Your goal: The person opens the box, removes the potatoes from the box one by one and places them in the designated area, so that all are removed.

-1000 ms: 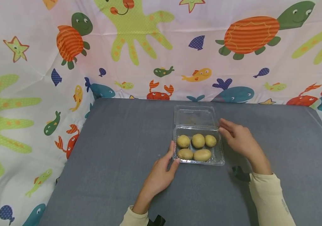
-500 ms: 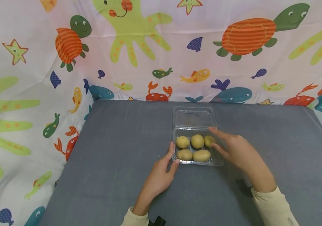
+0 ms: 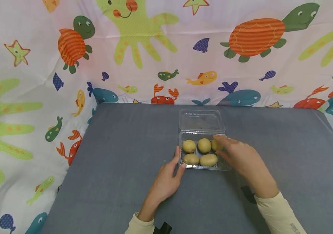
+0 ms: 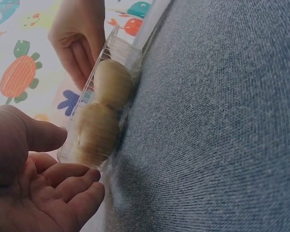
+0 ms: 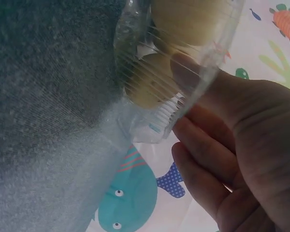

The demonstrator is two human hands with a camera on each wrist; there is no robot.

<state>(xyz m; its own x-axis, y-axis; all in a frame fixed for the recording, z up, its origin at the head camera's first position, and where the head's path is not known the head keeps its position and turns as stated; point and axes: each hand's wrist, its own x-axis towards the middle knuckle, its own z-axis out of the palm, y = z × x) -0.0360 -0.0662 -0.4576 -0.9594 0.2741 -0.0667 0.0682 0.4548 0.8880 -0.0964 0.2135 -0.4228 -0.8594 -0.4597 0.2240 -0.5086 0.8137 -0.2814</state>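
A clear plastic clamshell container (image 3: 202, 168) lies on the table with its lid (image 3: 201, 122) folded back. Several small yellowish potatoes (image 3: 208, 160) fill it in two rows. My left hand (image 3: 165, 183) rests against the container's front left corner, index finger along the side wall and thumb at the front edge. From the right, my right hand (image 3: 243, 159) reaches into the container and pinches the back-right potato (image 3: 215, 146) between thumb and fingers. In the right wrist view, the thumb shows through the ribbed wall, against that potato (image 5: 147, 89).
Grey cloth (image 3: 119, 169) covers the table. A white curtain (image 3: 143, 87) printed with sea animals hangs behind it and along the left side. Dark straps with camera pieces (image 3: 163, 228) sit at the wrists.
My right hand has moved left from beside the container's right edge to over the back-right potato, and its fingers have closed round it. The left hand has stayed in place.
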